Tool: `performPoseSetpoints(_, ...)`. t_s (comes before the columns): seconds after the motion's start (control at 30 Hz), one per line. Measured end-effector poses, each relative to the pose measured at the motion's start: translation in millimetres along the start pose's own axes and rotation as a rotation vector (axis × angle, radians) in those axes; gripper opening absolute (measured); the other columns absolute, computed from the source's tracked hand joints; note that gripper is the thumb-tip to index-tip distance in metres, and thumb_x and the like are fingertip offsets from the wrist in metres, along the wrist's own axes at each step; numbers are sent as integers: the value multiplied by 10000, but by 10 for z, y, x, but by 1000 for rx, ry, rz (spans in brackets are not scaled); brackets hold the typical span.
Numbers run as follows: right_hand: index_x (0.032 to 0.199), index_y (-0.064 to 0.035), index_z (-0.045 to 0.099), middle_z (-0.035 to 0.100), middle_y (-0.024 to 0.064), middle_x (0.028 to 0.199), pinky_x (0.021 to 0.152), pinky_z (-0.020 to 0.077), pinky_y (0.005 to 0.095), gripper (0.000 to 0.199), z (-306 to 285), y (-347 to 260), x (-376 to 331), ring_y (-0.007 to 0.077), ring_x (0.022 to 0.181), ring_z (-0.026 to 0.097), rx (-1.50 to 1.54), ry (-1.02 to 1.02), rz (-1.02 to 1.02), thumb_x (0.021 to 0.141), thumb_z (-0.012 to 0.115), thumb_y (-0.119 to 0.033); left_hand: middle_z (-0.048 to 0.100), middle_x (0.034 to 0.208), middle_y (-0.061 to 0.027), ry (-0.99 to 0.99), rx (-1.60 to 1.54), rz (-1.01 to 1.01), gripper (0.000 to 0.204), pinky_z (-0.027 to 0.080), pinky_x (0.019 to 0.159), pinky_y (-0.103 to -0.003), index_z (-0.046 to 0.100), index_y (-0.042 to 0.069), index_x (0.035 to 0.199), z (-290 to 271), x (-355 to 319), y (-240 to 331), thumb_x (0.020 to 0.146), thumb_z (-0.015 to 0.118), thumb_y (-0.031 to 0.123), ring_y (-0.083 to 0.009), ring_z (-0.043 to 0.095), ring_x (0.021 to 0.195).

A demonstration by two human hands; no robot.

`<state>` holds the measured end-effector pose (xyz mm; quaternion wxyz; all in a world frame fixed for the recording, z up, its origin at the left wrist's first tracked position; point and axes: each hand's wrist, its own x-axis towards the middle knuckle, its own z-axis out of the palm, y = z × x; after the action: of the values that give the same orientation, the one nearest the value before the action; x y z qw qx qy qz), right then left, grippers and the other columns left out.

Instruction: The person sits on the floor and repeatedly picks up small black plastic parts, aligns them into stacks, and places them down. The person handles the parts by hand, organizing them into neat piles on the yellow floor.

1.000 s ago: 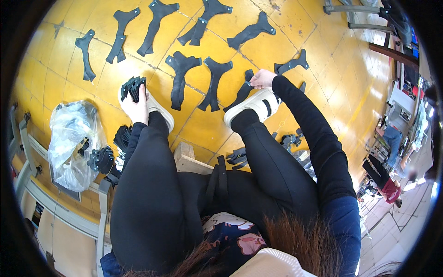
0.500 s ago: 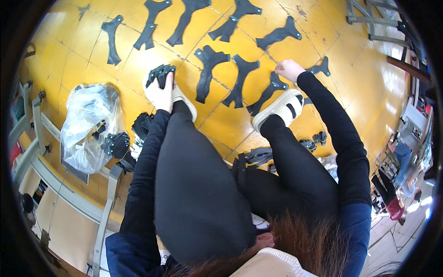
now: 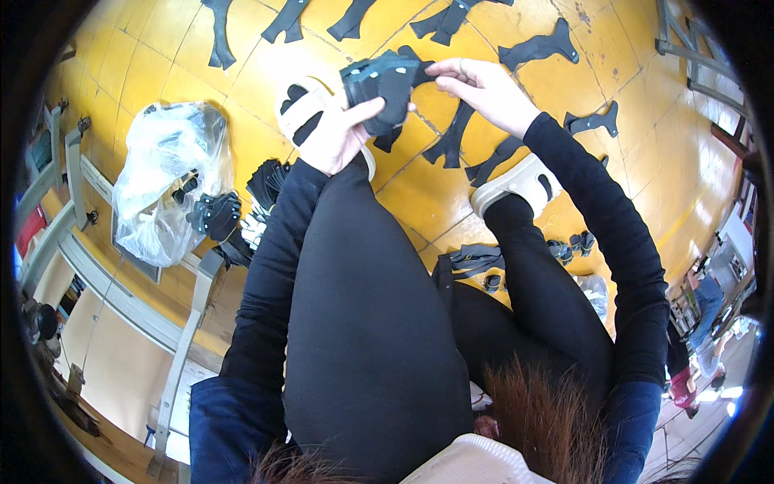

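My left hand (image 3: pixel 339 133) grips a stack of black fabric pieces (image 3: pixel 379 90) with small pale marks along the top edge, its thumb lying across the front. My right hand (image 3: pixel 484 93) is just right of the stack, thumb and forefinger closed in a pinch beside a dark fabric edge. I cannot tell whether that edge belongs to the stack or to a piece on the floor behind it. Below the hands, forked black fabric pieces lie spread on the yellow floor, such as one (image 3: pixel 451 137) under my right hand and another (image 3: pixel 540 48) farther right.
A clear plastic bag (image 3: pixel 165 185) sits at the left, with bundles of black pieces (image 3: pixel 216 216) beside it. Metal frames (image 3: pixel 121 282) stand at the left edge. My sandalled feet rest among the pieces; black straps (image 3: pixel 476 260) lie between my legs. People are far right.
My left hand has lifted the stack up and to the right, away from my left foot. My right hand has come leftward to the stack's side. The view has shifted slightly.
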<state>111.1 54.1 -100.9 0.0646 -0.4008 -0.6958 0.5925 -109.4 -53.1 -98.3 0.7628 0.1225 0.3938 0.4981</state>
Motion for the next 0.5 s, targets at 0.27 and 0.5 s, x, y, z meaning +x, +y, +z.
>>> performPoseSetpoints(0.27, 1022, -32, 646, 639, 35, 820, 736, 462, 232, 253, 77, -199, -65, 104, 736, 568, 133, 130, 6, 922, 563, -249, 608, 1110, -71, 134, 42, 18, 462, 506, 867, -263, 507, 14, 1228, -81, 28, -106, 797, 671, -3, -153, 612, 975)
performPoseSetpoints(0.5, 939, -41, 639, 616, -11, 808, 693, 435, 191, 174, 240, -192, -42, 54, 706, 529, 149, 156, 68, 868, 661, -198, 620, 1068, -65, 182, 138, 11, 431, 470, 898, -278, 535, 0, 1169, -138, 45, -191, 772, 700, 21, -168, 592, 989)
